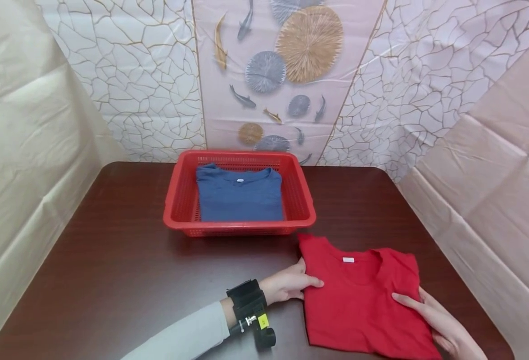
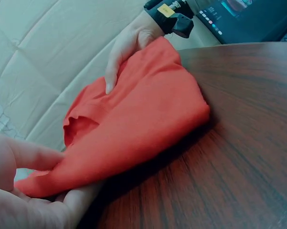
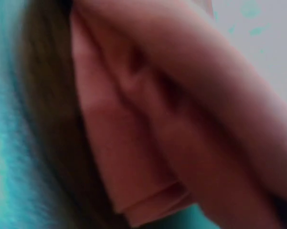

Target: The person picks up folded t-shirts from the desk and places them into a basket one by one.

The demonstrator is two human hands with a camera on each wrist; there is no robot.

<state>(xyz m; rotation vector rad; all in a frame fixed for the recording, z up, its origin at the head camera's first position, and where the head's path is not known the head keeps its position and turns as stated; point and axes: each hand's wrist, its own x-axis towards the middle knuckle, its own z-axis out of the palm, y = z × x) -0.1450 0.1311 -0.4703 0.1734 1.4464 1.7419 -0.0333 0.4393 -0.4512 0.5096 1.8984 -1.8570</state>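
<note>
A folded red T-shirt (image 1: 354,300) with a white neck label is held between both hands at the front right of the table. My left hand (image 1: 291,282) pinches its left side, thumb on top and fingers underneath. On the opposite side my right hand (image 1: 444,322) grips the edge, its thumb lying over the cloth. In the left wrist view the shirt (image 2: 133,114) slants above the table, with a dark shadow under its lower edge. The right wrist view is blurred and shows red cloth (image 3: 119,157) close up beside the fingers.
A red plastic basket (image 1: 171,210) stands at the back middle of the table (image 1: 124,250). Inside it lies a folded blue T-shirt (image 1: 241,197). Cloth-covered walls surround the table at the back and sides. A laptop (image 2: 248,21) shows beyond the table edge.
</note>
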